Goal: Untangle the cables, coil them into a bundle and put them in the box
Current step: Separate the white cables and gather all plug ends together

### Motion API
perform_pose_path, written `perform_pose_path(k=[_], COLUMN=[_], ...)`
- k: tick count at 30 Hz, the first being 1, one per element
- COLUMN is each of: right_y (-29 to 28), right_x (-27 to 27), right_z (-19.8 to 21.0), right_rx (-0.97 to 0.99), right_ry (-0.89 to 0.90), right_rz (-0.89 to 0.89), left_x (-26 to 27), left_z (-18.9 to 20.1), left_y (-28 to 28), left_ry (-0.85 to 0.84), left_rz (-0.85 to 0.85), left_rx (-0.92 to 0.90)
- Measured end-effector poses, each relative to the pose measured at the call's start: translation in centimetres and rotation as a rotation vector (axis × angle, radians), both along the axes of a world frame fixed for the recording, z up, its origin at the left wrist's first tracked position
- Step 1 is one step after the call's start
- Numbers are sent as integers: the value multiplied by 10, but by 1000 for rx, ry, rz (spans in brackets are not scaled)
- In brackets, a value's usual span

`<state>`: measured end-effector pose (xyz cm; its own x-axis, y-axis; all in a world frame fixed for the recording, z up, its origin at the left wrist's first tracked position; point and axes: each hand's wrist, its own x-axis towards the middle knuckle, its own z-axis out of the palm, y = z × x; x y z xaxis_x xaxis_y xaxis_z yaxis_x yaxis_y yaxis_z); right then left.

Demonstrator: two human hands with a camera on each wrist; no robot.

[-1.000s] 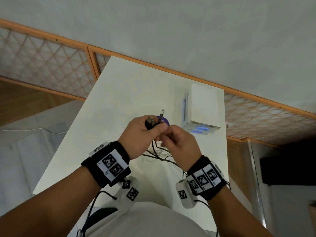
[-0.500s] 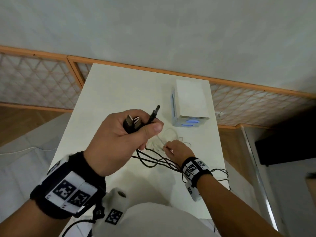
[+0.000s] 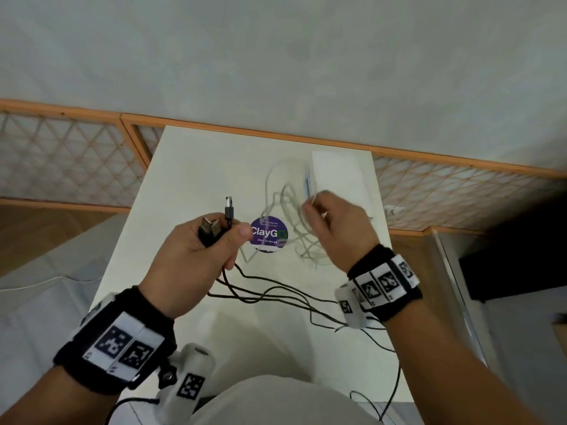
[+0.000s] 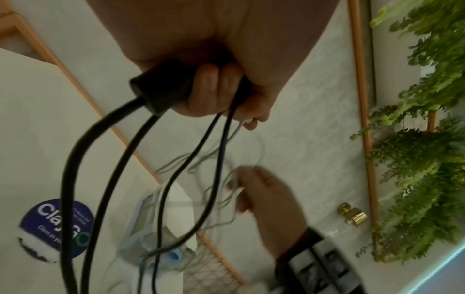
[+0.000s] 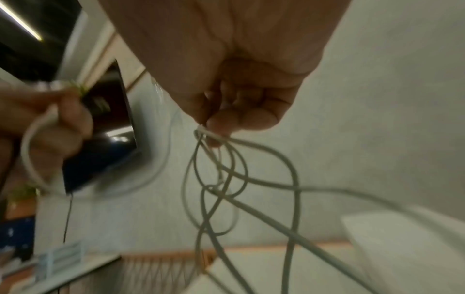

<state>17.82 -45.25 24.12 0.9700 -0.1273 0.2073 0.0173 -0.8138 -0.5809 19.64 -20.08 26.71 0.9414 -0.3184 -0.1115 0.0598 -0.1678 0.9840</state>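
Observation:
My left hand [image 3: 211,240] grips the plug ends of the black cables [image 3: 276,294], whose USB connectors [image 3: 210,227] stick up from the fist; the wrist view shows its fingers [image 4: 214,87] curled round them. The black strands trail down over the white table [image 3: 190,167] to its right edge. My right hand [image 3: 331,222] is raised and pinches a tangle of thin white cable [image 3: 285,210], with loops [image 5: 226,189] hanging from the fingertips [image 5: 219,123]. The white box [image 3: 337,176] stands behind that hand, partly hidden by it.
A round purple sticker [image 3: 269,234] lies on the table between my hands. A wooden lattice rail [image 3: 67,161] runs behind the table, with a pale wall above. Green plants [image 4: 422,139] show in the left wrist view. Thin black leads hang off the table's near right edge.
My right hand has risen from the table, lifting the white cable tangle up toward the box. My left hand keeps its hold on the black plugs, and the purple sticker is uncovered.

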Motion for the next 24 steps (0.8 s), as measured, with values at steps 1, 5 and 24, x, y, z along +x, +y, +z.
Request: perform_pose_path(k=[1,5,24], right_y=[5,10,3], right_x=[2,25,44], right_z=[15,15,28], right_rx=[25,-6,-96], right_ry=[-140,-84,148], right_rz=[-20,38,101], left_x=[-1,-2,8], left_z=[-2,-4,-17], left_y=[0,-2,-2], left_ry=[16,58,63], left_rz=[-14,-24,31], left_rx=[12,16,72])
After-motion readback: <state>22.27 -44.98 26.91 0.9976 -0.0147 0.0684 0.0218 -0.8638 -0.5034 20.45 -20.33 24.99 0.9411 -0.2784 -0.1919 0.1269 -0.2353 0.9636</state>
